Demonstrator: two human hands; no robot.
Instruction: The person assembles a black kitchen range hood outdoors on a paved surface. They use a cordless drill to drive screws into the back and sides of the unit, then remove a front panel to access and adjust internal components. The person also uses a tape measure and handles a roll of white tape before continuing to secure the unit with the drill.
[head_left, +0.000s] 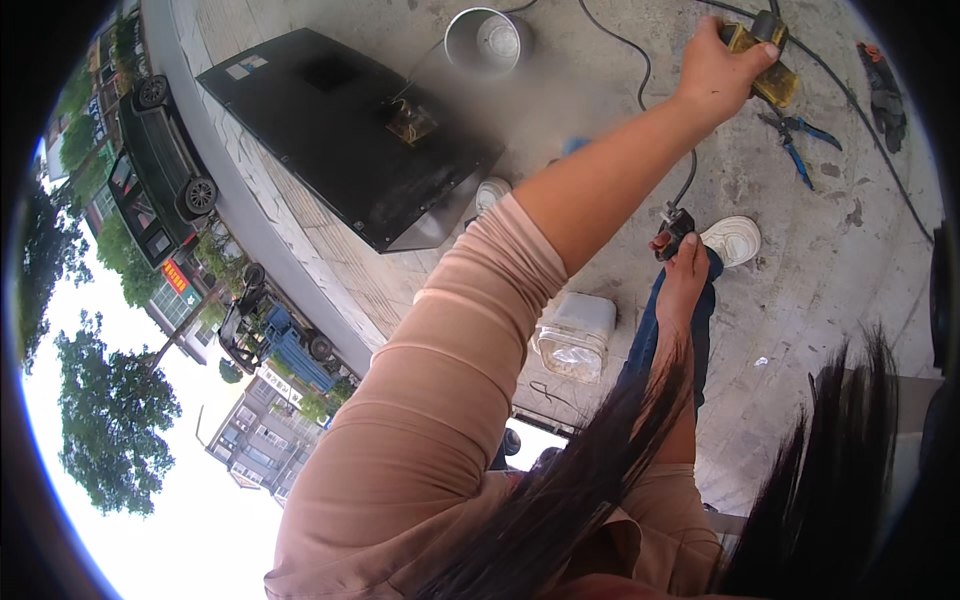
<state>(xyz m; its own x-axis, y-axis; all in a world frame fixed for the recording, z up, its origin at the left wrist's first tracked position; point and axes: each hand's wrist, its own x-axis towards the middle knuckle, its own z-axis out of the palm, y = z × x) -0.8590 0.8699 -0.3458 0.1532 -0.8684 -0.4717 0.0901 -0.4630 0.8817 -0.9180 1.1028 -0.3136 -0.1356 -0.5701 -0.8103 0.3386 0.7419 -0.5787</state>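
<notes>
My left hand (716, 71) is stretched out to the upper right, gripping a worn yellow-and-black electrical socket block (776, 79). A black plug (769, 28) sits at the block's upper side. Lower down, my right hand (682, 281) holds a small black electrical connector (677, 229), its fingers partly hidden behind it. From this connector a dark cable (688, 178) runs up and passes behind my left forearm. Blue-handled pliers (799, 142) lie on the concrete floor just below the socket block, their handles spread.
A large black metal cabinet (352, 142) lies at the upper left, near a metal bucket (487, 45). A white plastic tub (574, 337) stands by my leg. Cables cross the floor near a dark glove (885, 97). Beyond are a road, a dark car (161, 172) and a blue cargo vehicle (296, 345).
</notes>
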